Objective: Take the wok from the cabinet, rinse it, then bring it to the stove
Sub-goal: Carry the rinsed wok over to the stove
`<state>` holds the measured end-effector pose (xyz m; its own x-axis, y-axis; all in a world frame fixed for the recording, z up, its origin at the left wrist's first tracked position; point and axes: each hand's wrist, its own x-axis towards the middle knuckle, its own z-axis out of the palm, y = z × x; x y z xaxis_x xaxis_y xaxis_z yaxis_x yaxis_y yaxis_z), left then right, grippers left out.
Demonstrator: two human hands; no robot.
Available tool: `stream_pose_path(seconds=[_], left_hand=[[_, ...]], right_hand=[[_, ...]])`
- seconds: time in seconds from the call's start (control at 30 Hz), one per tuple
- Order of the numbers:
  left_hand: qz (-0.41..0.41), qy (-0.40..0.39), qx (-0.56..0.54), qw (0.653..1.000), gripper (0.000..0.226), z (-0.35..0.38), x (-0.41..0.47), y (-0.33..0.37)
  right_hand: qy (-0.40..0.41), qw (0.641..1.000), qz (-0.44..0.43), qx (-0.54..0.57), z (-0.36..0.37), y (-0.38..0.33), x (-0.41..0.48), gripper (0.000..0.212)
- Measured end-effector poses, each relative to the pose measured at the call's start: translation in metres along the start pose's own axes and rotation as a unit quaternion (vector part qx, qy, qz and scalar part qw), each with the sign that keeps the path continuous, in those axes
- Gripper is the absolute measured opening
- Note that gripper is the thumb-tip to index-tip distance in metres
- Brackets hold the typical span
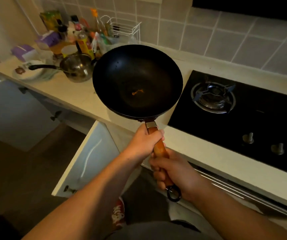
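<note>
At the bottom of the frame, two bare arms are reaching forward. The right hand [172, 174] is closing tight around the low end of the wooden handle [160, 149], just above the black hanging ring [173, 194]. The left hand [144, 142] is gripping the same handle higher up, close to the metal neck.

The wok [137, 82] is sitting in the middle of the frame, held up in the air over the pale counter [80, 99]. It is tilting a little toward the person. An orange spot is showing at its bottom, so it looks like it is not rinsed yet.

To do this step well, both hands should keep holding firm and keep the bowl level, and carry it slowly past the open cabinet door [90, 153] at lower left.

The gas stove [243, 108] is waiting at the right, and a steel pot [77, 68] is sitting at the left.

No sink is showing anywhere. The bottles [83, 40] at the upper left are too blurry to read. The second burner is getting cut off by the right edge.
</note>
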<state>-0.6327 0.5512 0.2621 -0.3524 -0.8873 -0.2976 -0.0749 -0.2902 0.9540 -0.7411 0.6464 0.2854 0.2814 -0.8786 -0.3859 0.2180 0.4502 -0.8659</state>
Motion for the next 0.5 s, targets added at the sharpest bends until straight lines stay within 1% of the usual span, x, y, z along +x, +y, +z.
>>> stream_pose_path(seconds=[0.07, 0.13, 0.3, 0.4, 0.5], left_hand=[[-0.030, -0.030, -0.005, 0.999, 0.023, -0.021, 0.018, 0.004], [-0.038, -0.061, 0.007, 0.997, 0.028, -0.041, 0.033, 0.007], [-0.037, -0.145, 0.046, 0.988, 0.032, -0.082, 0.074, 0.017], [-0.044, -0.169, 0.047, 0.984, 0.031, -0.093, 0.104, 0.021], [-0.038, -0.187, 0.053, 0.980, 0.027, -0.095, 0.131, 0.020]], right_hand=[[0.033, 0.999, -0.011, 0.009, 0.017, -0.003, 0.021, 0.009], [0.067, 0.997, -0.014, 0.029, 0.031, -0.005, 0.040, 0.009], [0.133, 0.988, -0.023, 0.075, 0.055, -0.012, 0.091, 0.009], [0.179, 0.981, -0.026, 0.075, 0.058, -0.016, 0.120, 0.009], [0.203, 0.975, -0.031, 0.086, 0.054, -0.019, 0.144, 0.008]])
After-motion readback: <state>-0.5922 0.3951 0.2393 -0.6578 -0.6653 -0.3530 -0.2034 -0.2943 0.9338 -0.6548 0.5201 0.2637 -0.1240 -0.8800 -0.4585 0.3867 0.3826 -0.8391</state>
